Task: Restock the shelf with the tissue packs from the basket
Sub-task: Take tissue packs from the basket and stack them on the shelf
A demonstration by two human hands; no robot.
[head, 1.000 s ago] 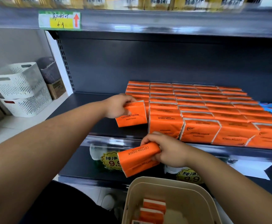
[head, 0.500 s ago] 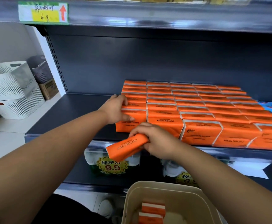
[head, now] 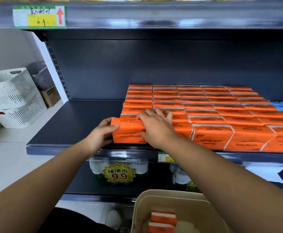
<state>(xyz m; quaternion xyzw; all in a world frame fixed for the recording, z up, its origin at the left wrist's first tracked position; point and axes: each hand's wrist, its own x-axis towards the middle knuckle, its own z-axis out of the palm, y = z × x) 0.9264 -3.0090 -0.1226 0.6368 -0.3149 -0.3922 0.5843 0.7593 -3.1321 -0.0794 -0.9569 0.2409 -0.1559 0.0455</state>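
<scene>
Head view: left hand (head: 102, 135) and right hand (head: 155, 125) grip one tissue pack (head: 129, 126) (shelf (head: 73, 121) front).

1. A dark blue-grey metal shelving unit (head: 80, 121) fills the view, with a plain back panel and a perforated upright (head: 56, 68) at its left edge.
2. The upper shelf edge carries a handwritten price label (head: 39, 16) in yellow and white with a red arrow pointing up.
3. Left of the unit, a pale wall (head: 8, 49) meets a light floor (head: 4, 158).
4. Stacked white slotted crates (head: 14, 98) stand there, with a grey crate (head: 40, 76) and a cardboard box (head: 50, 96) behind them.
5. Soft light glints off the shelf fronts.
</scene>
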